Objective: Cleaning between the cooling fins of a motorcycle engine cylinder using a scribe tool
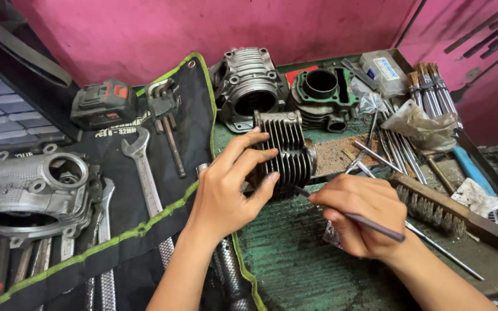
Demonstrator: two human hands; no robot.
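Head view: a cluttered counter (295,270) with a worn green top, scuffed and stained, fills the lower centre and right of the frame; behind it, across the top, runs a bright pink wall (203,29).

At centre the left hand (231,190) has its fingers (255,158) spread and curled over a dark finned cylinder (286,152), steadying it on the counter. Just right of it, the right hand (364,216) has its fingers pinched shut around a thin rod (353,217) — the rod's tip meets the cylinder's lower fins.

A black tool roll (145,190) with green edging lies over the left half of the frame, carrying a wrench (142,167) and other spanners. At the left edge, on the roll, sits a silver engine casing (33,193); a dark battery pack (102,103) lies at the upper left.

Behind the cylinder, toward the top centre, stand a silver cylinder block (249,86) and a green-gasketed block (321,95). A wire brush (445,210) lies at the right, bristles up, near the right hand. Further up on the right — a bundle of thin brushes (430,89), a crumpled plastic bag (419,124) and a small clear box (383,70).
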